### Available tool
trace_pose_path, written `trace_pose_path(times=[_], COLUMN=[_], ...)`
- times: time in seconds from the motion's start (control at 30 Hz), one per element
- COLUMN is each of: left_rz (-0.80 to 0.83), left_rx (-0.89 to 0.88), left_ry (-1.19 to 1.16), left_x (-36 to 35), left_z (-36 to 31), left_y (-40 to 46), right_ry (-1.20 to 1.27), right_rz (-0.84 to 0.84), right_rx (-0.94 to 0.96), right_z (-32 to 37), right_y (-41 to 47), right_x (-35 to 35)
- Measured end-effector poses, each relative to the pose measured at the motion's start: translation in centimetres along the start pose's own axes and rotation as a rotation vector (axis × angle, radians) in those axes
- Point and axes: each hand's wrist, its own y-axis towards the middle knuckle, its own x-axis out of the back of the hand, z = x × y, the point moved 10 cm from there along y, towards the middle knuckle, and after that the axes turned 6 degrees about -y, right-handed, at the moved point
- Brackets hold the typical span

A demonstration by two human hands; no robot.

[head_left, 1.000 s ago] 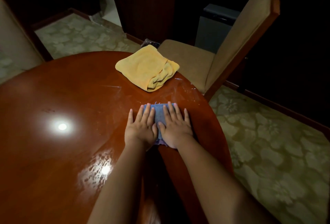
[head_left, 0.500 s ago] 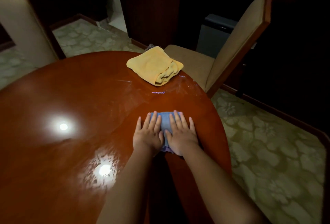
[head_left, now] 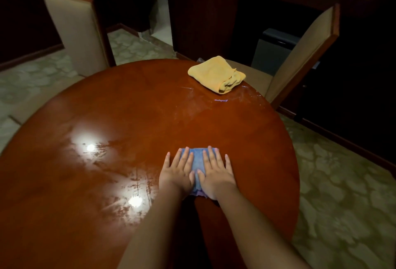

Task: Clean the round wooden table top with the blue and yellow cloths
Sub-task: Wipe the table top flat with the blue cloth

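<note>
Change: you are dragging the blue cloth point(head_left: 198, 158) back toward you; a second ago it was lying close to the yellow cloth point(head_left: 216, 73), now they are well apart.
Meaning: that strip of table point(head_left: 139, 107) is getting wiped, while smears near the far right edge seem to be remaining, though glare is making this hard to judge.
Left hand point(head_left: 176, 174): lying flat, fingers spread, pressing the blue cloth.
Right hand point(head_left: 215, 174): doing the same beside it.
Yellow cloth: sitting folded at the far edge, untouched.
Containers: none showing.
</note>
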Motion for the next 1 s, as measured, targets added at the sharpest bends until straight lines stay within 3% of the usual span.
trace_pose_path(times=[0.3, 0.57, 1.0], left_rz=[-0.136, -0.259, -0.185], left_rx=[0.024, 0.066, 0.15], left_ry=[-0.075, -0.212, -0.104], left_x=[1.6, 5.7, 9.7], left_z=[4.0, 8.7, 11.7], left_y=[2.6, 11.9, 24.7], right_ry=[-0.051, -0.011, -0.019], right_rz=[-0.031, -0.067, -0.137], right_rx=[0.042, 0.037, 0.043], right_z=[2.4, 2.1, -0.6], right_y=[4.7, 15.1, 27.9], right_x=[2.2, 6.4, 11.8])
